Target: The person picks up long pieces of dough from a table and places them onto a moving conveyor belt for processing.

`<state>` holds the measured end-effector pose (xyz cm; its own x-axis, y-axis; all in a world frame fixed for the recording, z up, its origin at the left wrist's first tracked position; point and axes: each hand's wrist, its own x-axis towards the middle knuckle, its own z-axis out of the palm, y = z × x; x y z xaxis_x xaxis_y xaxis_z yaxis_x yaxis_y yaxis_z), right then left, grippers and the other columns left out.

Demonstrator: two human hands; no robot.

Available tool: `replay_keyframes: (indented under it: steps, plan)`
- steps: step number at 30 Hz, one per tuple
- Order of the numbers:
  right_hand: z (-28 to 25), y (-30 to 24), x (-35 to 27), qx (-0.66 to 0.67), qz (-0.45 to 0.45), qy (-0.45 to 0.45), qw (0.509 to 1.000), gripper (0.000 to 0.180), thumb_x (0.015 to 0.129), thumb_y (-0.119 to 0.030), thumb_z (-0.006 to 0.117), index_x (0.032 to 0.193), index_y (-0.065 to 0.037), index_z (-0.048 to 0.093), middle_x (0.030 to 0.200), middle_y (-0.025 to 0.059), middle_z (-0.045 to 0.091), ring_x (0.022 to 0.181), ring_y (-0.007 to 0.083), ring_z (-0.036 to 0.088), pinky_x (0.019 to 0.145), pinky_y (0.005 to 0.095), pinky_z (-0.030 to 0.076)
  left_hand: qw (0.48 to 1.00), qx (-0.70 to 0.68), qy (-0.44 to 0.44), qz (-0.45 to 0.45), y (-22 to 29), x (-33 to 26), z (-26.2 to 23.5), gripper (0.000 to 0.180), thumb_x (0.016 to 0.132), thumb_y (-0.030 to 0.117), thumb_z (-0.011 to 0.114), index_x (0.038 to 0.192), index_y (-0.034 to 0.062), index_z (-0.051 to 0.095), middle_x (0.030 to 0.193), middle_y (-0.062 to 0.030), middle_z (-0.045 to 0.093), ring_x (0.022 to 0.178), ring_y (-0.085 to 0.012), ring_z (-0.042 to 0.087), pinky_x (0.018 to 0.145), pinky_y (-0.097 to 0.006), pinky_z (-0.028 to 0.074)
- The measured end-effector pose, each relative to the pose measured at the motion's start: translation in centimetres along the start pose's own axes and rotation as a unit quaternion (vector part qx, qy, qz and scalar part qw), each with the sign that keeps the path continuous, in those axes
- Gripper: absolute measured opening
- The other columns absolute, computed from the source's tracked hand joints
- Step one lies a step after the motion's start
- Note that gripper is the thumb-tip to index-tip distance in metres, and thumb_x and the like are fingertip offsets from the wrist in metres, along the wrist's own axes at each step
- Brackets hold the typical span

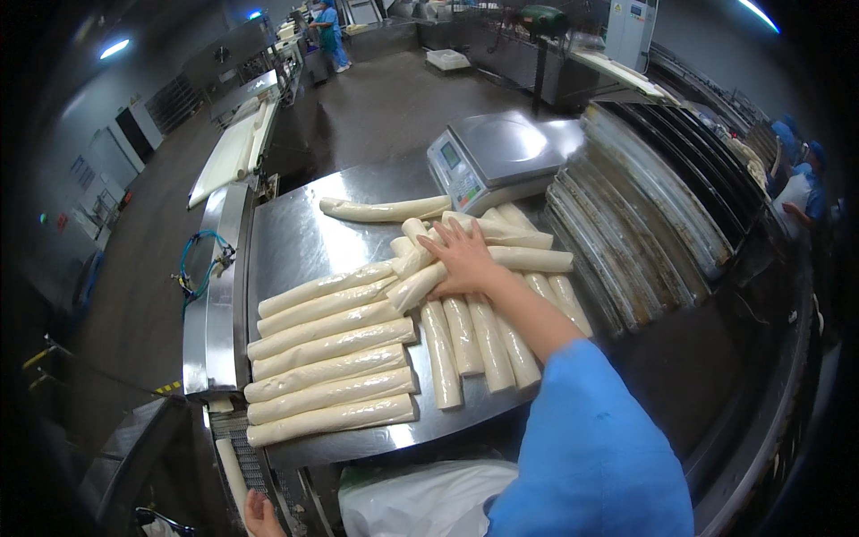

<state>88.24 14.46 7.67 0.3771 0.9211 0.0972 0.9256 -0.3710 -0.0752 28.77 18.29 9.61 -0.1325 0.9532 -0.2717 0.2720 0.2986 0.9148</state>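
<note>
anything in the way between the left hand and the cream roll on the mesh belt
Nothing visible: the left hand is right beside the near end of the cream roll on the mesh belt. Whether they touch isn't clear.

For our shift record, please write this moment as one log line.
left hand: at pale roll by mesh belt | right hand: spread over piled rolls | scale: beyond them

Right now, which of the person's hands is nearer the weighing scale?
Right. The right hand rests on the piled pale rolls, just nearside of the scale; the left hand is farther off, lower left, by a single roll on the conveyor.
</note>
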Motion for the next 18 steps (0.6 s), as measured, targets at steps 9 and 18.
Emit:
replay_keyframes:
  steps: [9, 18]
  plan:
    - [2.0, -1.1, 4.8, -0.003, 0.094, 0.035, 0.995, 0.067, 0.092, -0.049, 0.058, 0.153, -0.030, 0.037, 0.151, 0.0179, 0.043, 0.135, 0.0346, 0.045, 0.112, 0.0562, 0.028, 0.874, 0.437, 0.176, 0.118, -10.1, 4.6, -12.7, 0.064, 0.092, 0.025, 0.070, 0.142, -0.0047, 0.046, 0.140, -0.0287, 0.052, 0.123, -0.0393, 0.055, 0.104, -0.048, 0.044]
    - [-2.0, 6.4, -3.6, 0.015, 0.099, -0.030, 0.995, 0.089, 0.079, -0.052, 0.074, 0.154, -0.023, 0.036, 0.136, 0.0169, 0.052, 0.130, 0.0343, 0.046, 0.109, 0.0506, 0.033, 0.815, 0.522, 0.237, 0.082, -15.1, -2.9, -17.0, 0.057, 0.091, 0.044, 0.068, 0.128, 0.0011, 0.060, 0.118, -0.0268, 0.064, 0.111, -0.0476, 0.058, 0.095, -0.054, 0.047]
